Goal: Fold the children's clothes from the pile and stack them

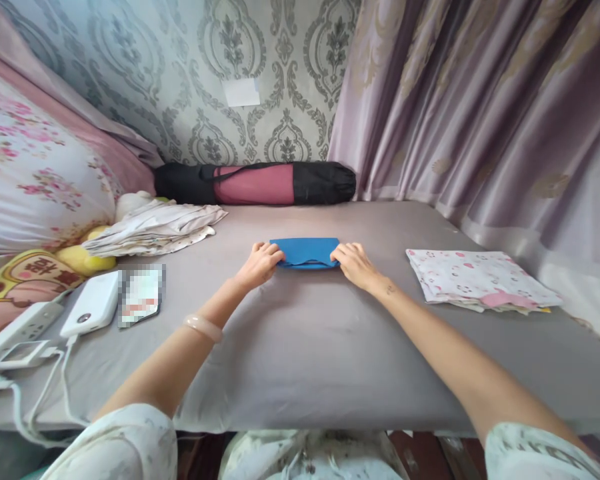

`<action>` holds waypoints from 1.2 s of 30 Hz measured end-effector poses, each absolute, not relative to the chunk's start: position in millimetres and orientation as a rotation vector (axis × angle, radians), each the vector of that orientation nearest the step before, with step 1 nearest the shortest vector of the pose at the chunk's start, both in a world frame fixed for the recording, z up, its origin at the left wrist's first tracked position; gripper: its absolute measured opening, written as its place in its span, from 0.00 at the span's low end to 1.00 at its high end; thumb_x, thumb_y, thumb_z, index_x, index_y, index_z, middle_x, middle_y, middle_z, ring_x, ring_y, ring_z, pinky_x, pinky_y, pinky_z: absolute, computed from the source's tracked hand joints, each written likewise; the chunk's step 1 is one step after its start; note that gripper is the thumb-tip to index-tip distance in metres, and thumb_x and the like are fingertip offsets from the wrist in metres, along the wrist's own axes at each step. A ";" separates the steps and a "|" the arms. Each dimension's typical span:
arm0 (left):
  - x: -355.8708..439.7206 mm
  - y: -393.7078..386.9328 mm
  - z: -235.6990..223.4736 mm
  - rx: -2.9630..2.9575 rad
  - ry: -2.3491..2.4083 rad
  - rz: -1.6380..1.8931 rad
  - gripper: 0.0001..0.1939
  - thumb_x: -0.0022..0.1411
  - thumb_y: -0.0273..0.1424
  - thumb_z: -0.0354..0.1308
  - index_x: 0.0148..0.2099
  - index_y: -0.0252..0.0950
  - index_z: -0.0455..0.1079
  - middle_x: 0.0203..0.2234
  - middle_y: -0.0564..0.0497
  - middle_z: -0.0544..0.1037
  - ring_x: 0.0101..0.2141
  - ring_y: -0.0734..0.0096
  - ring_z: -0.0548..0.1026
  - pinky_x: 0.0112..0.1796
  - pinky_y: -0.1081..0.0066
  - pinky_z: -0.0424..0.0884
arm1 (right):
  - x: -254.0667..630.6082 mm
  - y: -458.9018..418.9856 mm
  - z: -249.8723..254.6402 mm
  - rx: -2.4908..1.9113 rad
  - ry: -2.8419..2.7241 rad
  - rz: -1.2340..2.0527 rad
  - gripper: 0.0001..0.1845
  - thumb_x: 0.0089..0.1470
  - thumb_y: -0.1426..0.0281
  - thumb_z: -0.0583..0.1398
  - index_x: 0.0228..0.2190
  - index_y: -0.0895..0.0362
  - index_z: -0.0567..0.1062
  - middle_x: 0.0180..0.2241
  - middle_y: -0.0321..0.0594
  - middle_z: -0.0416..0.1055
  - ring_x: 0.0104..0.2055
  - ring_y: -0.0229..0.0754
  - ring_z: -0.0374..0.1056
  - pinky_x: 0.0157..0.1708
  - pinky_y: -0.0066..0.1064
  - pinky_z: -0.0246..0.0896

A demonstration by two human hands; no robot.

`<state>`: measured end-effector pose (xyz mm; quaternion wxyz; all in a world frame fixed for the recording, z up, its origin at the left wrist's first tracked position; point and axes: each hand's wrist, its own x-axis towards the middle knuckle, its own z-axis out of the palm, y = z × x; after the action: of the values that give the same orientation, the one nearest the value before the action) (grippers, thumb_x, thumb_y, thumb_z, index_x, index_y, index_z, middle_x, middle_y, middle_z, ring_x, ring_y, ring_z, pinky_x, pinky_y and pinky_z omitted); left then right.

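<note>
A folded blue cloth [307, 252] is held between my two hands over the middle of the grey sheet [305, 360]. My left hand [263, 263] grips its left end, fingers curled closed. On the opposite end, my right hand [354, 265] pinches the right corner the same way. The cloth's near edge shows a slight gap between its layers. Whether it rests on the sheet or hangs just above, I cannot tell.
Along the wall lies a black and pink roll bag [255, 183]. A folded patterned cloth [480, 279] is at right. Leftward are crumpled clothes [160, 227], a white power bank [91, 303], a blurred-out item [141, 295], a power strip [23, 333] and cables.
</note>
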<state>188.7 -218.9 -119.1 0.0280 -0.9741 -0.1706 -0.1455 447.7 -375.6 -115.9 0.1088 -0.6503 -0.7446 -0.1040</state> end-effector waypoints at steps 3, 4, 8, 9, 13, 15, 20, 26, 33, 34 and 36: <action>182.1 -230.0 -133.1 -3.024 -0.549 -0.389 0.18 0.60 0.21 0.44 0.46 0.38 0.70 0.42 0.43 0.74 0.44 0.60 0.69 0.49 0.57 0.57 | 441.9 -387.5 -132.1 -1.904 -2.208 -0.262 0.20 0.57 0.83 0.47 0.41 0.56 0.74 0.41 0.44 0.70 0.44 0.44 0.60 0.50 0.34 0.46; 179.9 -232.6 -135.5 -3.031 -0.555 -0.376 0.19 0.59 0.21 0.43 0.46 0.38 0.70 0.42 0.43 0.74 0.43 0.60 0.69 0.49 0.57 0.57 | 441.0 -390.7 -134.9 -1.904 -2.213 -0.240 0.21 0.57 0.84 0.47 0.41 0.56 0.74 0.41 0.44 0.70 0.44 0.44 0.60 0.50 0.34 0.46; 171.1 -236.1 -140.1 -3.084 -0.567 -0.354 0.24 0.54 0.19 0.45 0.49 0.40 0.70 0.45 0.44 0.75 0.45 0.59 0.69 0.50 0.55 0.56 | 442.0 -397.5 -136.9 -1.926 -2.199 -0.109 0.25 0.52 0.87 0.47 0.43 0.56 0.74 0.43 0.44 0.69 0.46 0.44 0.60 0.49 0.35 0.47; 170.3 -235.4 -140.1 -3.102 -0.594 -0.358 0.24 0.53 0.19 0.46 0.49 0.41 0.71 0.45 0.45 0.76 0.46 0.59 0.70 0.50 0.55 0.56 | 442.7 -396.7 -135.7 -1.935 -2.182 -0.067 0.25 0.51 0.87 0.48 0.43 0.56 0.74 0.43 0.43 0.70 0.46 0.43 0.60 0.49 0.35 0.48; 183.1 -231.0 -134.5 -3.110 -0.926 -0.475 0.20 0.55 0.20 0.44 0.42 0.41 0.74 0.40 0.48 0.79 0.44 0.61 0.73 0.50 0.57 0.59 | 440.7 -378.3 -127.1 -2.018 -2.029 0.043 0.20 0.52 0.83 0.49 0.34 0.55 0.77 0.42 0.41 0.72 0.46 0.43 0.63 0.50 0.36 0.50; 200.5 -230.9 -130.1 -3.048 -1.112 -0.582 0.20 0.59 0.22 0.44 0.45 0.40 0.73 0.42 0.47 0.79 0.46 0.61 0.73 0.49 0.58 0.61 | 433.6 -361.5 -123.1 -2.066 -1.919 0.019 0.20 0.55 0.81 0.48 0.36 0.55 0.77 0.45 0.42 0.73 0.48 0.44 0.64 0.51 0.37 0.51; 250.3 -238.7 -134.0 -2.964 -1.125 -0.557 0.22 0.67 0.32 0.43 0.61 0.34 0.63 0.60 0.42 0.67 0.61 0.55 0.62 0.58 0.55 0.55 | 407.0 -322.9 -127.1 -2.199 -1.838 -0.076 0.26 0.65 0.68 0.44 0.60 0.60 0.64 0.64 0.48 0.56 0.66 0.50 0.48 0.63 0.46 0.39; 263.5 -242.8 -160.6 -2.945 -1.052 -0.259 0.29 0.70 0.41 0.36 0.67 0.36 0.55 0.66 0.44 0.56 0.66 0.49 0.49 0.62 0.45 0.41 | 396.7 -313.2 -147.7 -2.399 -1.898 0.034 0.31 0.64 0.61 0.45 0.66 0.53 0.53 0.69 0.46 0.40 0.70 0.57 0.34 0.64 0.57 0.30; 261.6 -243.8 -160.7 -2.960 -1.085 -0.154 0.30 0.70 0.42 0.34 0.69 0.37 0.52 0.68 0.43 0.52 0.66 0.46 0.49 0.60 0.40 0.45 | 397.0 -313.0 -153.4 -2.427 -1.881 0.073 0.30 0.64 0.61 0.43 0.66 0.51 0.54 0.69 0.45 0.41 0.69 0.59 0.38 0.63 0.59 0.32; 262.0 -243.7 -159.1 -2.965 -1.084 -0.136 0.30 0.70 0.41 0.34 0.69 0.36 0.51 0.68 0.43 0.51 0.66 0.46 0.48 0.60 0.39 0.45 | 397.1 -312.3 -152.3 -2.430 -1.881 0.084 0.30 0.64 0.61 0.43 0.66 0.51 0.54 0.69 0.45 0.41 0.69 0.59 0.38 0.63 0.60 0.32; 262.7 -242.7 -154.9 -2.982 -1.090 -0.095 0.30 0.70 0.41 0.35 0.69 0.36 0.51 0.68 0.42 0.51 0.66 0.45 0.48 0.60 0.39 0.46 | 397.8 -310.4 -148.4 -2.442 -1.885 0.141 0.30 0.64 0.61 0.43 0.66 0.52 0.54 0.69 0.46 0.40 0.69 0.59 0.37 0.63 0.60 0.32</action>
<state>262.7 -242.7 -154.9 -0.0175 -0.9386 -0.3432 -0.0298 397.8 -310.4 -148.4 0.0265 -0.7905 -0.6102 0.0455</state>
